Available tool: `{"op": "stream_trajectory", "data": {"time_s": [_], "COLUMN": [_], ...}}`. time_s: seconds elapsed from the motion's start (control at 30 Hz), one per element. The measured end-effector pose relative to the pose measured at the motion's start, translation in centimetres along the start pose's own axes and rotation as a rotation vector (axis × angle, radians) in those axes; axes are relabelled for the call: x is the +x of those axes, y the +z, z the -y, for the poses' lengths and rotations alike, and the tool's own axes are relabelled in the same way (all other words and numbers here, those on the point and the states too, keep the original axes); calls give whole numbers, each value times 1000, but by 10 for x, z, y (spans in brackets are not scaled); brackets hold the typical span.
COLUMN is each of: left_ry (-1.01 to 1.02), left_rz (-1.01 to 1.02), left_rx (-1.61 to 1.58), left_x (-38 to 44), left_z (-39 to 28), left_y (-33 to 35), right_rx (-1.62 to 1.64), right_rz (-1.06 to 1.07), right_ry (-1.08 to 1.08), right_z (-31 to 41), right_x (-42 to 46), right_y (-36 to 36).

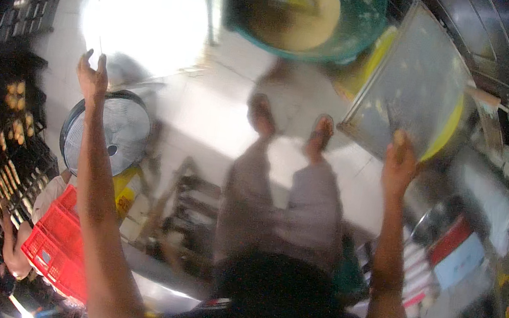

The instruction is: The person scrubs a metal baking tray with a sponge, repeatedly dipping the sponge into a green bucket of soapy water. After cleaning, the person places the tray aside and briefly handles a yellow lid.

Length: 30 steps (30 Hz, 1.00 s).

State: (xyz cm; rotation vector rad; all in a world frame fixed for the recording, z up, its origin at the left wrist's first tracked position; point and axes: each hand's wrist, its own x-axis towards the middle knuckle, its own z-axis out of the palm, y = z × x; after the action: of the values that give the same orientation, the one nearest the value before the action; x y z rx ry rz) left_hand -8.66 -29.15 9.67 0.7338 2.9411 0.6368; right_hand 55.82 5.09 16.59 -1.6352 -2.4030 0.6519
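Note:
At the left, my left hand (93,73) is raised with its thumb and a finger apart, by the lower edge of a brightly glaring flat panel (157,18); a thin line shows above the fingertips, and glare hides whether they touch anything. On the other side, my right hand (399,160) has curled fingers at the lower part of a grey flat panel (417,79). A thin dark streak (389,113) rises near its thumb, too blurred to identify. Between the panels, beyond my feet, stands a large green tub (245,36) with pale yellowish contents (323,24) and a small bowl-like thing in it.
A round fan (132,129) stands below my left hand. Red plastic crates (58,240) are at lower left, beside another person's arm (10,243). A dark rack (196,204) lies behind my legs. Boxes (459,260) and a yellow rim (448,130) are at the right.

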Motion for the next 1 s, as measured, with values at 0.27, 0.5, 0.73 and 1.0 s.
{"op": "stream_trajectory", "data": {"time_s": [0.27, 0.5, 0.73, 1.0], "left_ry": [122, -164, -81, -30], "left_rz": [703, 879, 815, 835], "left_rx": [-830, -1012, -974, -838], "left_x": [-276, -354, -348, -341], "left_z": [-333, -366, -385, -390], "left_y": [185, 252, 237, 224], "right_rx": [-276, -170, -208, -260], "right_rz": [168, 154, 34, -92], "right_ry": [-297, -200, -206, -203], "right_z": [-67, -34, -65, -94], "right_x": [-68, -50, 63, 229], "right_y": [56, 77, 72, 62]}}
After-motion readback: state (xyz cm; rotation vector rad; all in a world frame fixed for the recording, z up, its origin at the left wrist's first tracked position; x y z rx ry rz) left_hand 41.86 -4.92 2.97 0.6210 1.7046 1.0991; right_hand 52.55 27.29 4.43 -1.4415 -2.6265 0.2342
